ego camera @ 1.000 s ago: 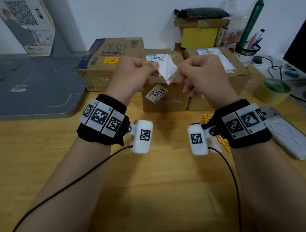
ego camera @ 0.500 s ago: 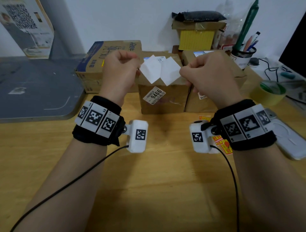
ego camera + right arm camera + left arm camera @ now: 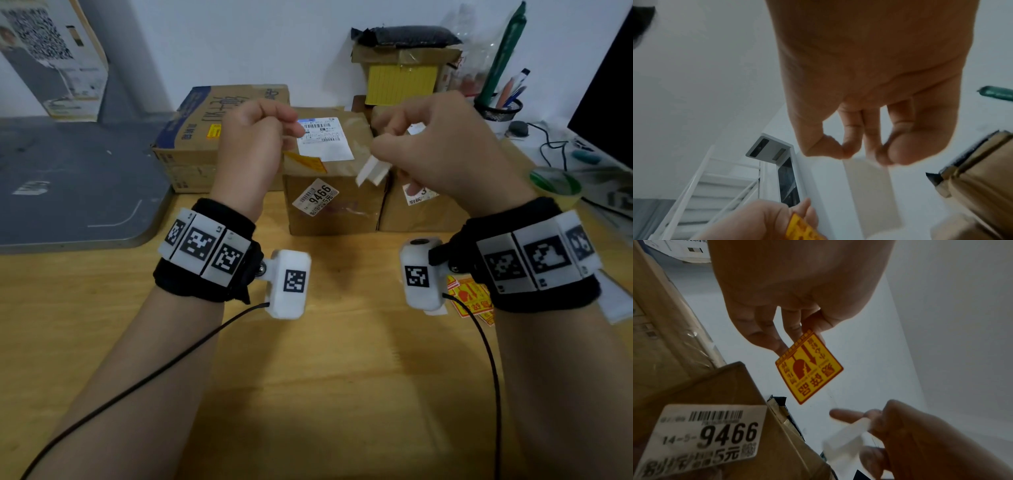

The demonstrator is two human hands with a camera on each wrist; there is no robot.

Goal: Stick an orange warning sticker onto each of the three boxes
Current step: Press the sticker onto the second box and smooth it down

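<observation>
Three cardboard boxes stand in a row at the back of the table: a left box [image 3: 205,161] with blue print and an orange sticker [image 3: 214,131] on top, a middle box [image 3: 339,212] labelled 9466, and a right box [image 3: 424,216]. My left hand [image 3: 291,137] is raised in front of the middle box and pinches a peeled orange warning sticker [image 3: 809,368] by one corner. My right hand [image 3: 380,145] pinches the white backing paper [image 3: 371,170] a little to the right. The sticker and the backing are apart.
Spare orange stickers [image 3: 472,301] lie on the wooden table under my right wrist. A grey mat [image 3: 68,192] covers the left side. At the right are a pen holder [image 3: 500,109], a tape roll [image 3: 555,185] and a dark monitor [image 3: 609,102].
The sticker has come off its backing. My hands have drawn apart, the left keeping the orange sticker and the right keeping the white backing, which has dropped lower.
</observation>
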